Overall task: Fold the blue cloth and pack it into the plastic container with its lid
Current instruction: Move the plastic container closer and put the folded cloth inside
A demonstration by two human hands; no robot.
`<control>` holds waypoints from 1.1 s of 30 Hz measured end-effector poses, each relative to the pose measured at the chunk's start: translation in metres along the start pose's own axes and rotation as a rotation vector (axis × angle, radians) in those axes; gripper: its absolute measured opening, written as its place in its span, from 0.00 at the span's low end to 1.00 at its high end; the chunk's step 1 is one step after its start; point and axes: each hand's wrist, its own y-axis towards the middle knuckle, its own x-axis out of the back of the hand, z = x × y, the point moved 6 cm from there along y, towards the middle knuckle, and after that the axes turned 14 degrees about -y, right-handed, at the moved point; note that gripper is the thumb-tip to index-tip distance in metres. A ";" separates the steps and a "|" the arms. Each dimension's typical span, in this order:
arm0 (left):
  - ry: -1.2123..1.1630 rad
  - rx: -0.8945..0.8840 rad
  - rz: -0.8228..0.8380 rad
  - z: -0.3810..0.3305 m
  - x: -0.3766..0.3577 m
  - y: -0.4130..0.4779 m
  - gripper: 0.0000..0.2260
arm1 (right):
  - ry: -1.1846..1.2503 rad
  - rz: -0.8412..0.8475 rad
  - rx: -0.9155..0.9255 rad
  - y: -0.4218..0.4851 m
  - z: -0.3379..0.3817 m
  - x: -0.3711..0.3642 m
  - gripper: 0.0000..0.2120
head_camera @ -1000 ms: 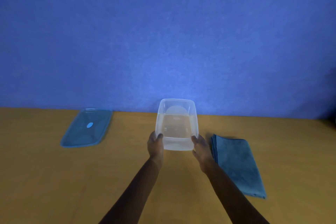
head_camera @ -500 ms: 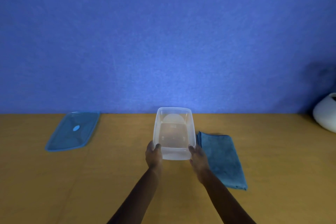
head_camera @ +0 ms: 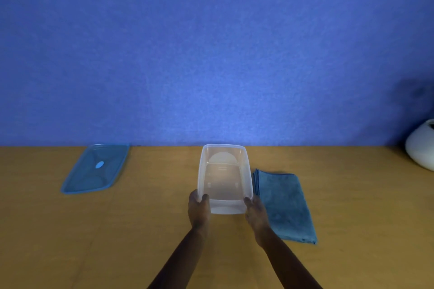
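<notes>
Gripped clear container point(head_camera: 225, 206) by near corners with left hand point(head_camera: 198, 209) and right hand point(head_camera: 256, 214). Worked over tan table point(head_camera: 141, 230) against blue wall point(head_camera: 211, 54); folded blue cloth point(head_camera: 284, 204) just right, lid point(head_camera: 96, 169) far left.

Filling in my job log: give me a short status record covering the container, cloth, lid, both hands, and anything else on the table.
container: clear, empty, uncovered, mid-table
left hand: grips near left corner, thumb over rim
right hand: grips near right corner
cloth: folded, flat, just right of container, not inside
lid: blue, flat on table, far left, apart from container
other: white rounded object at right edge
</notes>
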 end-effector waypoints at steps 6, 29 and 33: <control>0.188 -0.043 0.030 -0.008 -0.003 -0.004 0.19 | -0.095 0.020 0.019 0.004 -0.001 0.003 0.15; 1.412 -1.150 0.812 0.035 -0.136 -0.108 0.27 | -0.919 -0.130 0.171 0.023 -0.015 0.114 0.25; 1.408 -0.883 0.827 0.060 -0.135 -0.105 0.29 | -0.954 -0.119 0.106 0.025 -0.030 0.118 0.26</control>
